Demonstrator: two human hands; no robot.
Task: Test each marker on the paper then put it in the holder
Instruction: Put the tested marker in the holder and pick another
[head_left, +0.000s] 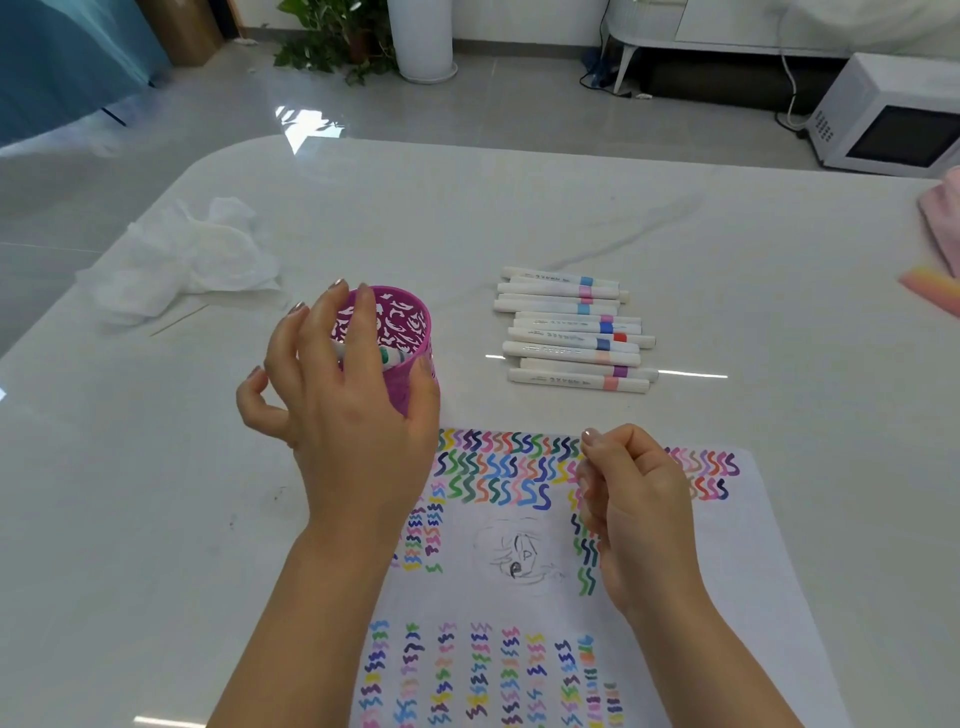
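A purple cut-out holder (410, 332) stands left of centre on the table. My left hand (343, 410) reaches over its rim. Under the fingers lies a white marker with a green band (388, 356), slanting into the holder, held between thumb and fingers. My right hand (636, 509) hovers over the paper (737, 571) with its fingers curled and nothing in it. The paper is covered with rows of coloured squiggles and has a faint pencil sketch in the middle. Several capped white markers (571, 330) lie in a row behind the paper.
A crumpled white tissue (192, 260) lies at the back left, with a thin stick beside it. Something pink (940, 244) sits at the table's right edge. Beyond the table are a microwave (893, 119) on the floor and a potted plant.
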